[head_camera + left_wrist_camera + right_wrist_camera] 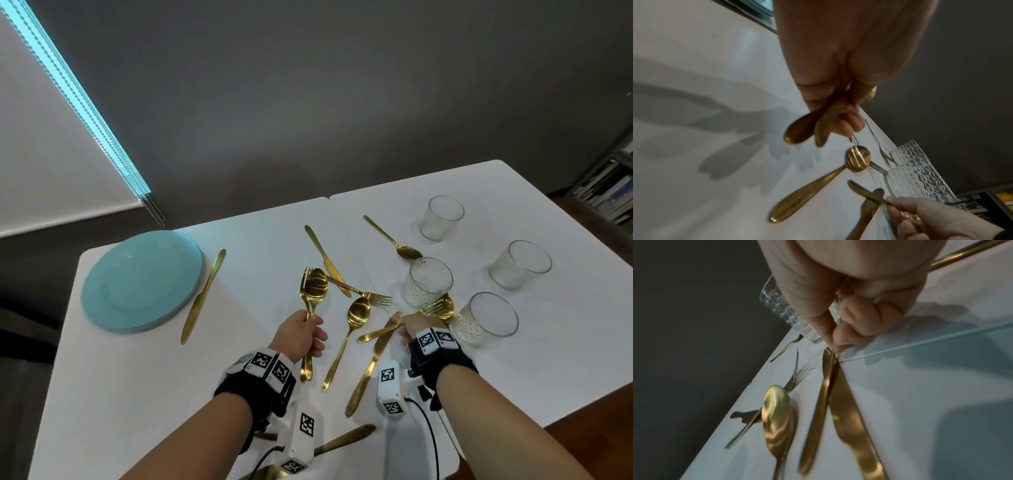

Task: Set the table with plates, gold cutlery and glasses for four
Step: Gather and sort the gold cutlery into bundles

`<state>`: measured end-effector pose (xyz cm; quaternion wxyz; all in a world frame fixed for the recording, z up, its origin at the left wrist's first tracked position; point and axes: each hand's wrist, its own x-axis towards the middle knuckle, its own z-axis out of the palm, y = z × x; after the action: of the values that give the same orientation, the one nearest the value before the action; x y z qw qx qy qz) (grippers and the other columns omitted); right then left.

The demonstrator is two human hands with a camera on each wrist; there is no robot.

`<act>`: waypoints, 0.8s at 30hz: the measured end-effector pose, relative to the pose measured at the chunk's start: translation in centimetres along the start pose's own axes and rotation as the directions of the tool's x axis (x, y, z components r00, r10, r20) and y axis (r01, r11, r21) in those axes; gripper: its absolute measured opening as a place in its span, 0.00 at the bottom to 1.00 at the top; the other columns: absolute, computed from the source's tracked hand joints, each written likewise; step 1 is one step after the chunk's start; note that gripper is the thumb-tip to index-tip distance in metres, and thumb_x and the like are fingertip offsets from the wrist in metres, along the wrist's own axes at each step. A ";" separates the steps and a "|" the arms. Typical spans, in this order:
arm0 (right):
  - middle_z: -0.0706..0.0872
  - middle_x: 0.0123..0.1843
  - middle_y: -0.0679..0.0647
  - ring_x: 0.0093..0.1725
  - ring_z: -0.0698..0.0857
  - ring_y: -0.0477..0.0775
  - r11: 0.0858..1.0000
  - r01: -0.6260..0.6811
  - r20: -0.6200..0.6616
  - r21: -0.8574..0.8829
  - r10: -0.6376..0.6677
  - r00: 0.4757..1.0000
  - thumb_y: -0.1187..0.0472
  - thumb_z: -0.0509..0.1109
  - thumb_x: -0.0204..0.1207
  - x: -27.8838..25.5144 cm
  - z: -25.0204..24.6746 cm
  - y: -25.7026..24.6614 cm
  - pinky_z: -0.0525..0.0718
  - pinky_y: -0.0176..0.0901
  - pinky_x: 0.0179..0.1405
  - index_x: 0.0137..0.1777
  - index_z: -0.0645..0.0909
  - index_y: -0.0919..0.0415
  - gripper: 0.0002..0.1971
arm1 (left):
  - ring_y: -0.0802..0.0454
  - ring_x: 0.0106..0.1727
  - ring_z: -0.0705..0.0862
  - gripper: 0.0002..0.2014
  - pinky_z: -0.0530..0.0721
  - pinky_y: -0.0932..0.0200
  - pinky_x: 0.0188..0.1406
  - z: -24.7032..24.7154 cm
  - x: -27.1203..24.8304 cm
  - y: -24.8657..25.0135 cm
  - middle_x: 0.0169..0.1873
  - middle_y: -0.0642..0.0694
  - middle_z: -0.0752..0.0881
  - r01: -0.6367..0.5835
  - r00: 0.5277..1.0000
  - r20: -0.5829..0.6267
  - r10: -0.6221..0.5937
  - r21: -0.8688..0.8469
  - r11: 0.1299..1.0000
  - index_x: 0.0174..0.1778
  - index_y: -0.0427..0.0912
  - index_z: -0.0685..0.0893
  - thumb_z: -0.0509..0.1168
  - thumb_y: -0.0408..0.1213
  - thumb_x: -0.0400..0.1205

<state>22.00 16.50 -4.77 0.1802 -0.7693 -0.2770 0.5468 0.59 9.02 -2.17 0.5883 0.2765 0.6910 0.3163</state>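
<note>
Left hand: fingers curled round the handles of a spoon and a fork, both lifted, heads pointing far.
Right hand: fingers pinched together on a fork whose handle slants left over a knife; a second spoon head shows just beyond the knuckles; whether the hand holds it, cannot tell.
Plates: teal stack, far left on the table.
Knife by plates: lying just right of the stack.
Loose cutlery, centre: spoon between the hands; fork and knife crossing farther off; spoon far right of them.
Glasses: four, right side, upright – far, right, centre, near; the near one just beside the right hand.
Near edge: one more gold handle behind the left wrist.
</note>
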 end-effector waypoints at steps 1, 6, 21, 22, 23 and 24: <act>0.78 0.32 0.54 0.29 0.78 0.51 0.999 -0.033 -0.005 0.010 0.033 0.999 0.66 0.63 0.80 -0.4 -0.1 0.0 0.79 0.38 0.23 0.32 0.73 0.60 0.13 | 0.50 0.29 0.79 0.09 0.83 0.58 0.30 0.0 0.0 0.2 0.32 0.42 0.82 0.001 1.000 0.003 -0.001 -0.010 1.000 0.46 0.40 0.76 0.53 0.36 0.87; 0.79 0.27 0.57 0.21 0.72 0.52 0.993 -0.115 0.004 0.009 0.115 0.993 0.63 0.67 0.79 -3.2 0.0 1.1 0.68 0.31 0.14 0.32 0.78 0.67 0.14 | 0.47 0.30 0.82 0.08 0.84 0.57 0.33 0.1 0.3 0.9 0.34 0.39 0.83 0.001 1.000 0.015 0.000 -0.054 0.999 0.51 0.35 0.75 0.52 0.35 0.87; 0.83 0.35 0.56 0.25 0.73 0.49 0.885 0.356 0.451 -0.300 -0.197 0.870 0.48 0.76 0.70 -7.0 7.1 -5.6 0.68 0.38 0.22 0.35 0.81 0.56 0.13 | 0.46 0.28 0.83 0.17 0.84 0.57 0.28 0.1 0.3 2.1 0.32 0.39 0.83 -0.096 0.991 0.079 0.106 -0.113 0.989 0.47 0.35 0.75 0.46 0.42 0.89; 0.83 0.35 0.55 0.24 0.73 0.48 0.878 0.364 0.454 -0.310 -0.200 0.868 0.48 0.76 0.70 -6.9 7.5 -5.7 0.68 0.37 0.21 0.34 0.80 0.56 0.13 | 0.48 0.25 0.81 0.17 0.81 0.58 0.25 -0.1 0.3 1.9 0.30 0.40 0.82 -0.099 0.993 0.054 0.107 -0.128 0.987 0.45 0.35 0.75 0.46 0.41 0.89; 0.83 0.33 0.53 0.23 0.72 0.47 0.872 0.377 0.462 -0.313 -0.207 0.863 0.48 0.76 0.71 -6.9 7.9 -5.7 0.69 0.35 0.19 0.34 0.80 0.55 0.13 | 0.50 0.24 0.78 0.16 0.79 0.59 0.24 -0.4 0.3 1.8 0.28 0.42 0.81 -0.103 0.994 0.029 0.107 -0.131 0.986 0.44 0.36 0.74 0.46 0.41 0.89; 0.83 0.32 0.51 0.22 0.73 0.45 0.867 0.391 0.474 -0.309 -0.216 0.853 0.49 0.76 0.72 -6.9 8.2 -5.8 0.69 0.34 0.18 0.35 0.81 0.55 0.12 | 0.51 0.23 0.76 0.16 0.78 0.60 0.23 -0.7 0.3 1.6 0.27 0.43 0.79 -0.105 0.994 0.008 0.107 -0.123 0.987 0.43 0.38 0.74 0.46 0.40 0.89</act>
<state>11.25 16.47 0.95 0.0424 -0.5969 -0.5341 0.5972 -0.11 10.23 -1.06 0.5916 0.2783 0.6503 0.3869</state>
